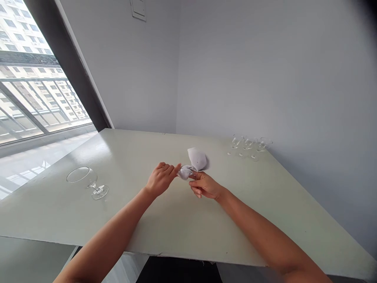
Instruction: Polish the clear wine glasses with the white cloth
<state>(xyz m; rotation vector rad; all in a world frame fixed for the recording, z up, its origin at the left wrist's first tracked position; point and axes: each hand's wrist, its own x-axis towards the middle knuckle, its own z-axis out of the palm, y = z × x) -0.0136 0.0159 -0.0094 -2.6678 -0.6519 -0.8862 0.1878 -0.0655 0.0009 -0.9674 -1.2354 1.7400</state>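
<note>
A white cloth (pixel 196 161) sits at the middle of the pale table, puffed up at the far end and gathered into a twisted knot (pixel 185 172) at the near end. My left hand (pixel 161 179) comes in from the left, its fingertips pressed to the knot. From the right, my right hand (pixel 204 185) pinches the cloth's gathered neck between thumb and fingers. Whatever lies inside the bundle is hidden, though a little glassy shine shows at the knot.
A clear stemmed glass (pixel 86 182) lies on its side at the table's left. Three small stemmed glasses (pixel 249 146) stand at the far right edge, against the grey wall (pixel 265 70). A large window (pixel 35 78) fills the left side.
</note>
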